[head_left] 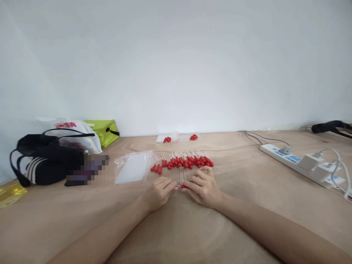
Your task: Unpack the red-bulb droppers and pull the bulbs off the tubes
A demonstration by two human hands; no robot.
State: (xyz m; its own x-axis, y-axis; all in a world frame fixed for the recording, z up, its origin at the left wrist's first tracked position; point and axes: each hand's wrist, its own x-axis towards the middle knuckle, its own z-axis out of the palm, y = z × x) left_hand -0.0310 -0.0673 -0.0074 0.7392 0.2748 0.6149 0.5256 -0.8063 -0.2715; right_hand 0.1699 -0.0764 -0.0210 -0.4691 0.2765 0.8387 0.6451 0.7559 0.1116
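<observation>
Pinching a dropper (180, 186) by its tube (178, 186) in closed left hand (160, 191), holding its red bulb (183, 186) in closed right hand (204, 187), just below clustered red-bulbed droppers (189, 161), centre frame

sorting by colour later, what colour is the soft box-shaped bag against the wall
The bag is lime green with a black strap, clearest in the head view.

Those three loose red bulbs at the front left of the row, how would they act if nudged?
The red bulbs would probably roll, being rounded, perhaps curving, since one end looks narrower. They look small, so likely light.
</observation>
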